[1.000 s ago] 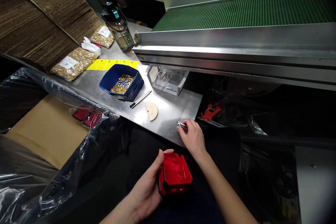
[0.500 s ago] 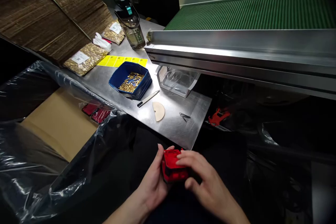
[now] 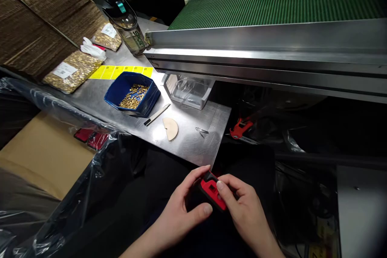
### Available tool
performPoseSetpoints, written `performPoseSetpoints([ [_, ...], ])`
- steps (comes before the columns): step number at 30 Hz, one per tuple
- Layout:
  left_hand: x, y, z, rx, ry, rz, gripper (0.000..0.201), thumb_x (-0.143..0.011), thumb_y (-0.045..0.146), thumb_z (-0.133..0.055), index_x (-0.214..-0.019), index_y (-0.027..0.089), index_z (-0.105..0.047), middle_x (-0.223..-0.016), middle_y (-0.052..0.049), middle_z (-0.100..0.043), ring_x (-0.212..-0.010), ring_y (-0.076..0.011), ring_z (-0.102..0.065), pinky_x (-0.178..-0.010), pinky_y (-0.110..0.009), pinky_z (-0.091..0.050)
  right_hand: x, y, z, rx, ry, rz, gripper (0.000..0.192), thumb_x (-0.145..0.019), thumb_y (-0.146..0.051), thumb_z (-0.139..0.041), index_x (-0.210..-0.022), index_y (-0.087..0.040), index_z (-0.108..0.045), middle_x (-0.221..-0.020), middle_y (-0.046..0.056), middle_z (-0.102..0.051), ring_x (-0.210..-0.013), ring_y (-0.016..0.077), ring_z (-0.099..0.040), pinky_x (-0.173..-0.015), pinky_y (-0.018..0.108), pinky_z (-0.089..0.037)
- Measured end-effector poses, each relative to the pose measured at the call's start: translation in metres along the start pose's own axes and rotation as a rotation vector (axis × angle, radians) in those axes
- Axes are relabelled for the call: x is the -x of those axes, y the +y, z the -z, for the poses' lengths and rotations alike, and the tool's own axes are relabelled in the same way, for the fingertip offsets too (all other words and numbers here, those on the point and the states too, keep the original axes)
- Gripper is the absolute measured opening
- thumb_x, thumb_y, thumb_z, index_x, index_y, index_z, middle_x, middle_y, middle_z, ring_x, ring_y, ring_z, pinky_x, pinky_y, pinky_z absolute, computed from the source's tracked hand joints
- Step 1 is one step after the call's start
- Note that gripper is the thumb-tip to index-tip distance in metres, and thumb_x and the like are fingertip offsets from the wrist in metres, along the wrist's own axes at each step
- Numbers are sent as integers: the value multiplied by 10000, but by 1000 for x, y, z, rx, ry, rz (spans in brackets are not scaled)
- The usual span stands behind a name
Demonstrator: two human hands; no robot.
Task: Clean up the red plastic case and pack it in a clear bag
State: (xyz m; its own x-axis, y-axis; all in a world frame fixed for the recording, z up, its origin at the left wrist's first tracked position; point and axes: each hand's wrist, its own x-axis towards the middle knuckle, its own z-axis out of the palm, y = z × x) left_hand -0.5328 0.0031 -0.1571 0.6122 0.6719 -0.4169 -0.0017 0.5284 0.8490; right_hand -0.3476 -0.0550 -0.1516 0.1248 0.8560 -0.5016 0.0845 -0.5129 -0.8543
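A small red and black plastic case (image 3: 212,191) is held tilted above my lap, just off the table's near corner. My right hand (image 3: 242,205) grips its right side, thumb pressed on the red face and fingers curled behind. Against the far left end rest the fingers of my left hand (image 3: 184,205), its thumb lifted clear of the case; part of these fingers is hidden. On the metal table (image 3: 193,153) beyond lie a half-round beige disc (image 3: 171,130), a pen-like tool (image 3: 157,114) and small metal tweezers or pliers (image 3: 201,131).
A blue bin (image 3: 151,100) holds small brass pieces (image 3: 134,96). Left are bags of brass parts (image 3: 74,70), a yellow label strip (image 3: 111,72) and a plastic-lined box (image 3: 45,153) with red cases. A drink bottle (image 3: 130,32), clear tray (image 3: 192,92) and green conveyor (image 3: 256,8) stand beyond.
The red case has been turned over, from its hollow side to a face with a small opening. My right hand has closed on it and my left thumb has come away. The view has shifted right.
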Motion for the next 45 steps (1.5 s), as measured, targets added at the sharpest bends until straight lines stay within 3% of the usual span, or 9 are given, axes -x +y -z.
performPoseSetpoints([
  [8,1,-19,-2,-167,117,-107,652,-836,406,-847,-1413,318,-557,-1424,-53,-573,-1323,-312,-523,-1146,-395,-396,-3,4,-8,-62,-58,-24,435,-992,-580,-546,-867,-195,-707,-787,5,-675,-707,149,-566,-651,251,-436],
  [12,-1,-20,0,-135,166,-53,354,-1030,434,-573,-1362,322,-624,-1398,-31,-616,-1308,-278,-546,-1141,-372,-388,-4,4,-12,-144,-72,-62,450,-970,-605,-578,-918,-181,-721,-775,22,-679,-683,155,-571,-624,257,-441],
  [17,-5,-24,11,-1,279,-4,407,-1081,492,-412,-1317,281,-667,-1408,-56,-629,-1372,-309,-496,-1216,-445,-298,-5,6,-22,-366,-56,-123,441,-955,-581,-634,-980,-152,-729,-766,42,-686,-703,175,-609,-661,281,-477],
  [21,-1,-38,21,275,336,15,476,-1054,546,-471,-1435,275,-557,-1518,-86,-533,-1464,-328,-390,-1249,-514,-247,-8,9,-28,-612,-41,-154,338,-964,-489,-677,-1061,-170,-735,-920,58,-722,-833,181,-634,-776,289,-493],
  [24,7,-48,25,527,245,12,703,-956,657,-593,-1514,248,-469,-1547,-132,-499,-1477,-375,-366,-1253,-543,-236,-16,11,-35,-832,-84,-211,291,-960,-445,-696,-1086,-186,-738,-1061,75,-725,-975,210,-643,-872,316,-511],
  [30,20,-56,34,607,160,-153,941,-771,535,-876,-1558,350,-393,-1613,-64,-426,-1541,-378,-225,-1274,-505,-209,-31,-3,-76,-1073,-370,-292,309,-988,-380,-656,-1247,-218,-698,-1225,70,-710,-1150,221,-642,-1037,360,-488],
  [34,27,-46,55,632,215,-328,902,-801,522,-849,-1557,336,-393,-1657,-73,-350,-1541,-377,-227,-1257,-488,-260,-44,-10,-97,-554,-443,-193,392,-1040,-481,-493,-1254,-204,-669,-1181,88,-724,-1076,225,-684,-962,364,-529],
  [38,42,-33,83,561,328,-312,1012,-742,521,-899,-1572,294,-366,-1622,-140,-397,-1477,-419,-355,-1205,-499,-344,-90,-15,-100,219,-181,48,377,-1022,-486,-446,-1120,-192,-661,-1059,106,-715,-955,267,-687,-876,412,-538],
  [45,63,-35,102,411,357,-289,1218,-677,543,-942,-1617,345,-193,-1538,-174,-503,-1423,-441,-433,-1180,-547,-358,-188,-49,-147,534,67,151,531,-864,-283,-677,-1348,-129,-520,-1421,257,-463,-1369,464,-367,-1122,590,-279],
])
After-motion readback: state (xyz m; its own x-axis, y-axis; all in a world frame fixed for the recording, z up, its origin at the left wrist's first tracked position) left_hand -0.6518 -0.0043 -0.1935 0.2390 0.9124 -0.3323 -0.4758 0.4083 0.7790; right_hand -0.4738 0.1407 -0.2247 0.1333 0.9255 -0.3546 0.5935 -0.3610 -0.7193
